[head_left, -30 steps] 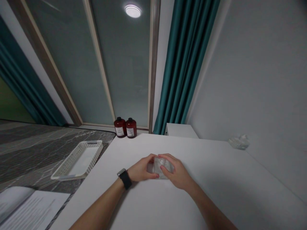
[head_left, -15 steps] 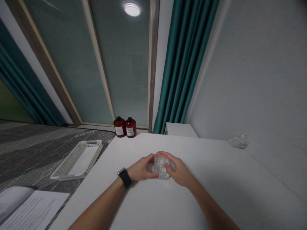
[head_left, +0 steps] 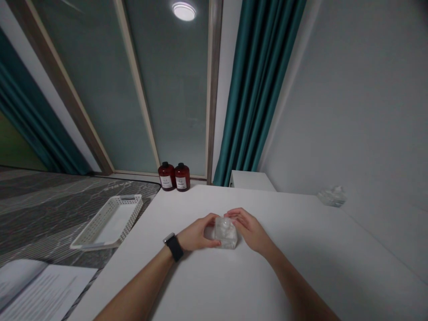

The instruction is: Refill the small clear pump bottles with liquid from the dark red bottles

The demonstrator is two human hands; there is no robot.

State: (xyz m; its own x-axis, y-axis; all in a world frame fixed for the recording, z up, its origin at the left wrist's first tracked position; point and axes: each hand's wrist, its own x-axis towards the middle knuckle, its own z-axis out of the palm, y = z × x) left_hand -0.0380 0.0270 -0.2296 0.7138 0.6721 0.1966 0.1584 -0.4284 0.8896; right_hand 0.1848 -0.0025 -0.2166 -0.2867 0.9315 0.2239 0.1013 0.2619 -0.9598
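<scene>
On the white table (head_left: 200,285) in front of me is a small, clear, squarish container (head_left: 226,234) with a rounded clear shape at its top. I cannot make out its exact kind. My left hand (head_left: 199,232), with a dark-banded watch (head_left: 174,246) on its wrist, grips it from the left, thumb at the near side and fingers at the far side. At its upper right is my right hand (head_left: 250,229), fingers stretched out with the tips close to the far corner. Whether those fingertips touch the container is unclear.
Two dark red bottles (head_left: 174,176) with white labels stand at the table's far left corner. To the left are a white perforated basket (head_left: 129,223) and an open book (head_left: 63,290). A crumpled clear plastic piece (head_left: 332,196) lies at the far right edge.
My right hand has eased off the container toward the right, and its thumb is no longer on top. The left hand keeps its grip.
</scene>
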